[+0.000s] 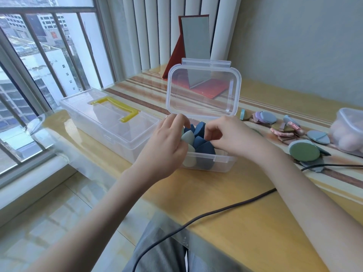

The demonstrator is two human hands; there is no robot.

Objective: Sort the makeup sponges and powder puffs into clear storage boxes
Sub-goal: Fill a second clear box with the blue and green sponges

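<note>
Both hands sit at the centre of the frame over the small box (204, 161), whose lid (203, 89) stands open behind them. The left hand (167, 144) curls its fingers round a pale green sponge (187, 136) at the box's left end, thumb low on the near side. The right hand (233, 136) has its fingers bent down among the dark blue sponges (204, 146); whether it pinches one or only presses them I cannot tell. The pale sponge lies right against the left palm, its pointed end up and leaning toward the blue ones, so seating it is probably a short push down and rightward, with the right hand keeping the blue sponges packed aside. The unsorted puffs (302, 154) lie at the right of the frame, nearer the right hand, so that hand seems the one to fetch them. The long box (110, 122) at left centre is closed.
</note>
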